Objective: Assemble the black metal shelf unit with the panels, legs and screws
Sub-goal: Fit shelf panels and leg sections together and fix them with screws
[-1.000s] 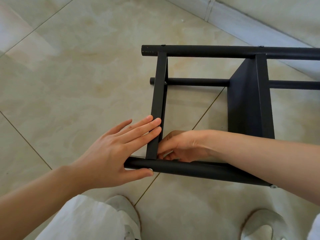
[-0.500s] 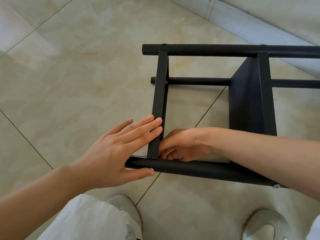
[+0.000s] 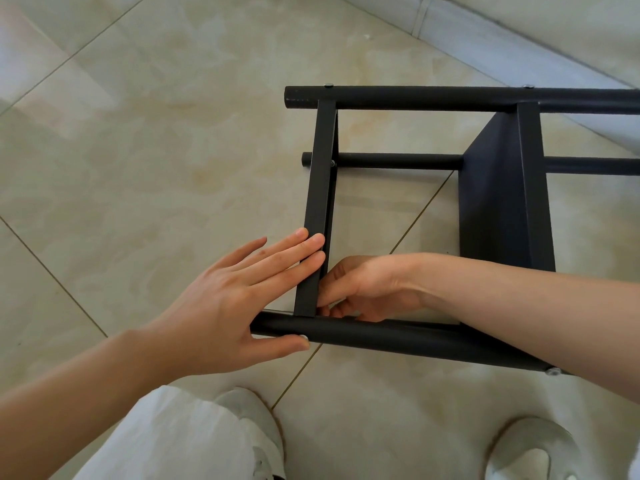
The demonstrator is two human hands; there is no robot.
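Bracing shelf frame (image 3: 317, 202), left hand (image 3: 221, 306) flat (right hand (image 3: 363, 292) inside corner)

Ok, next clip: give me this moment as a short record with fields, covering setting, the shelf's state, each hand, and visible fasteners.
setting: tiled floor, person standing over the work, light shoes in view
shelf unit: lying on its side, black legs joined by panels
left hand: straight fingers pressed flat on the end panel, thumb on the near leg
right hand: fingers curled at the inner corner where end panel meets near leg; what they pinch is hidden
fasteners: screw head on near leg
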